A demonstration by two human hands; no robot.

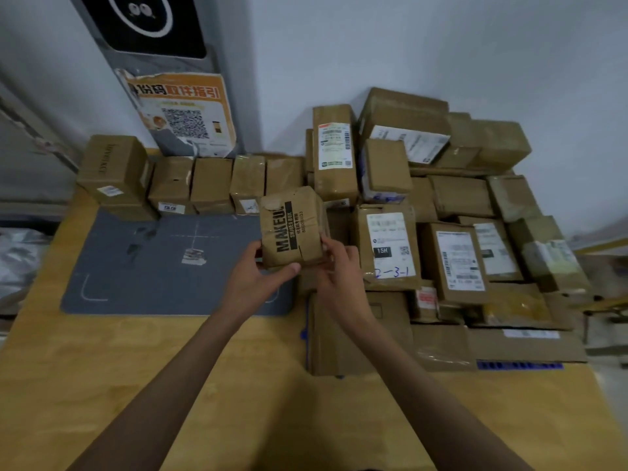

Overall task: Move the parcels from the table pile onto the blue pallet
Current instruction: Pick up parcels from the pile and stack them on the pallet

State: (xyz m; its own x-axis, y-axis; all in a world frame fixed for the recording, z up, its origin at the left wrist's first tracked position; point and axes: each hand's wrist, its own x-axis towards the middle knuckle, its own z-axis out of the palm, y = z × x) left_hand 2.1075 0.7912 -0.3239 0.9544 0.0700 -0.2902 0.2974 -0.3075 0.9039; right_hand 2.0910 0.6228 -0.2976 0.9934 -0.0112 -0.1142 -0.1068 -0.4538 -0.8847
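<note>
The small taped parcel (291, 226) is held up over the table (102, 385), beside the pile (441, 215); left hand (253, 277) and right hand (339, 266) curl round its lower end — likely light, stiff, slick with tape; best gripped at opposite sides.

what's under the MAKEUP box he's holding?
The MAKEUP box is held by the left hand and right hand, above the grey mat's right edge and stacked parcels. Whatever lies directly beneath is hidden.
</note>
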